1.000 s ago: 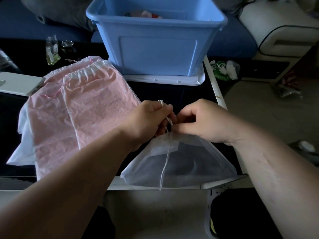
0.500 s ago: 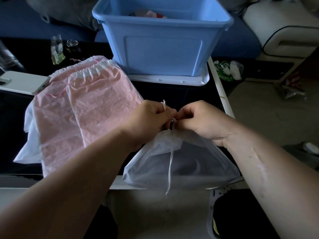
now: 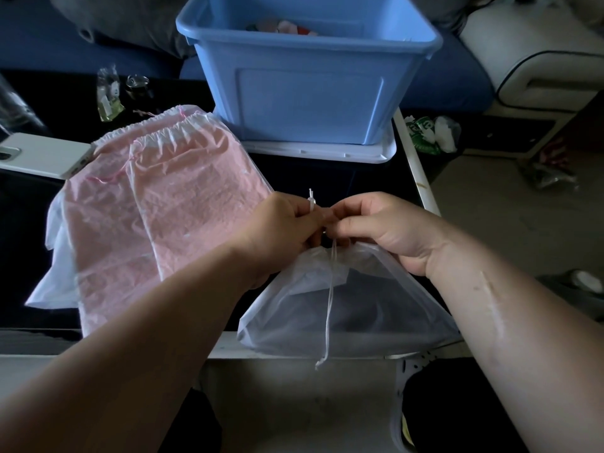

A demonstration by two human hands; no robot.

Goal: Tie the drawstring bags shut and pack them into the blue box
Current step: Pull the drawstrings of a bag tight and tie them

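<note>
My left hand [image 3: 281, 230] and right hand [image 3: 385, 230] met knuckle to knuckle over the gathered neck of a see-through white drawstring bag [image 3: 376, 308]. It lay at the near edge of the dark table [image 3: 421, 178], in front of me. Both sets of fingers were curled tight and pinching the white cord [image 3: 328, 305]. A short end stood up above my left knuckles, and a long tail hung down across the bag past the table edge.

A dark shape filled the lower part of the bag, and through the cloudy material I could not tell what it was.

The blue box [image 3: 310, 93] stood at the far side of the table, open, resting on its pale lid [image 3: 327, 155]. Only a sliver of red and white contents [image 3: 287, 27] showed over its rim, too little to identify.

To my left lay overlapping pink drawstring bags [image 3: 170, 217], flat, with their gathered tops towards the box and a white layer showing beneath them. How many were stacked there was unclear. A white phone [image 3: 42, 155] touched their far left corner, and a small clear packet [image 3: 108, 96] sat beyond it.

My fingertips hid the spot where the cord crossed, so any knot was out of sight. The room was dim, and my forearms covered the near table edge.
</note>
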